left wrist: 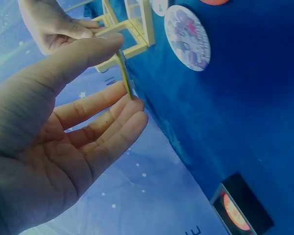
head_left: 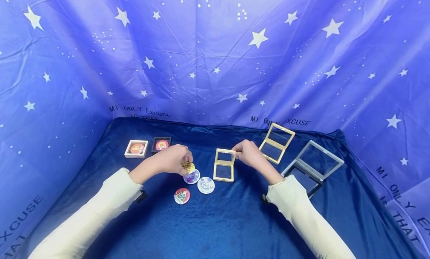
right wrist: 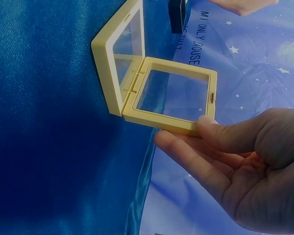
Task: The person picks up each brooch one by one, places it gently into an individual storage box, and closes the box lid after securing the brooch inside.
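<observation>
Between thumb and fingertips, my left hand (head_left: 173,160) pinches a round yellow badge (head_left: 189,167), which shows edge-on in the left wrist view. Just below it in the head view lies a purple-patterned badge (head_left: 192,177). A white badge with blue drawing (head_left: 206,185) and a red badge with a tree picture (head_left: 182,196) rest nearby on the cloth. My right hand (head_left: 248,153) pinches the corner of a hinged yellow display frame (right wrist: 174,125), its two clear-windowed halves spread apart. The thumb lies on top of the frame's edge, fingers underneath.
At the left stand a pale framed red badge (head_left: 136,149) and a black framed one (head_left: 161,144). Another opened yellow frame (head_left: 277,143) lies right of my right hand. A larger opened grey frame (head_left: 317,164) sits partly behind the right sleeve. Starry curtains (head_left: 215,57) enclose the blue cloth.
</observation>
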`<state>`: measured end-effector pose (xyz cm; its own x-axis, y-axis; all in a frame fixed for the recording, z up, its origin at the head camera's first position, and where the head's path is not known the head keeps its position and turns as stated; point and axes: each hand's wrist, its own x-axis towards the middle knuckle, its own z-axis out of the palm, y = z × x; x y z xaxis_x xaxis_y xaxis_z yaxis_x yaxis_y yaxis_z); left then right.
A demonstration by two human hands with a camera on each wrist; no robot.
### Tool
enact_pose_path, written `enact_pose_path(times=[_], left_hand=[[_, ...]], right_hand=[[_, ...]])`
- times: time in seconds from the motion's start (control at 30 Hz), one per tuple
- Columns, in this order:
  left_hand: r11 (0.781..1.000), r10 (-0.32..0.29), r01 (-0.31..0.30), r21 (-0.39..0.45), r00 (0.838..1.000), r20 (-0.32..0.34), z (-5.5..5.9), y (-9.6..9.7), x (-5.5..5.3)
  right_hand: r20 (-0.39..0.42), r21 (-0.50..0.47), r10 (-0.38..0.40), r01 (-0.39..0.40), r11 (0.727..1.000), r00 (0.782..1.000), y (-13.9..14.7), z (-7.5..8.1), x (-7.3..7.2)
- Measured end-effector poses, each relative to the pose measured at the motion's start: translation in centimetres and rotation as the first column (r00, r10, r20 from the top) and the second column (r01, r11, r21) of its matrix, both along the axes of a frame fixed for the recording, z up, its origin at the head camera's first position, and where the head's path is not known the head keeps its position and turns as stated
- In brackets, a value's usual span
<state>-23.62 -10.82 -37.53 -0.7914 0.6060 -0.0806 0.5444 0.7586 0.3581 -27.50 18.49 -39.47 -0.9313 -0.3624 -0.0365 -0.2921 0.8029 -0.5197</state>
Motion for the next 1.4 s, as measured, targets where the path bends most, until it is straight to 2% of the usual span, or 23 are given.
enact_pose_path(times=[0.23, 0.5, 0.63, 0.87, 1.13, 1.4], left_hand=[[0.999, -0.005, 0.007, 0.041, 0.999, -0.037, 0.3, 1.1, 0.0], [0.997, 0.0, 0.005, 0.077, 0.998, -0.056, -0.1, 2.8, -0.3], [0.997, 0.027, -0.022, 0.08, 0.998, -0.062, -0.2, 3.8, -0.4], [0.995, 0.082, -0.074, 0.066, 0.989, -0.122, -1.0, 5.9, -0.7], [0.995, 0.047, -0.035, 0.09, 0.99, -0.135, -1.7, 8.3, -0.6], [0.996, 0.041, -0.029, 0.087, 0.988, -0.147, -2.7, 9.8, -1.0]], right_hand=[[0.005, 0.014, 0.001, -0.001, 1.0, 1.0, -0.1, 0.0, -0.3], [0.029, 0.017, -0.009, 0.008, 1.0, 1.0, -0.2, 0.3, -0.2], [0.029, 0.015, -0.01, 0.01, 1.0, 1.0, -0.1, 0.3, -0.3], [0.032, 0.014, -0.016, 0.015, 1.0, 0.999, -0.1, 0.2, -0.2], [0.024, 0.021, -0.023, 0.023, 1.0, 0.999, -0.2, 0.0, -0.4], [0.025, 0.008, -0.028, 0.028, 1.0, 0.999, -0.2, 0.0, -0.4]])
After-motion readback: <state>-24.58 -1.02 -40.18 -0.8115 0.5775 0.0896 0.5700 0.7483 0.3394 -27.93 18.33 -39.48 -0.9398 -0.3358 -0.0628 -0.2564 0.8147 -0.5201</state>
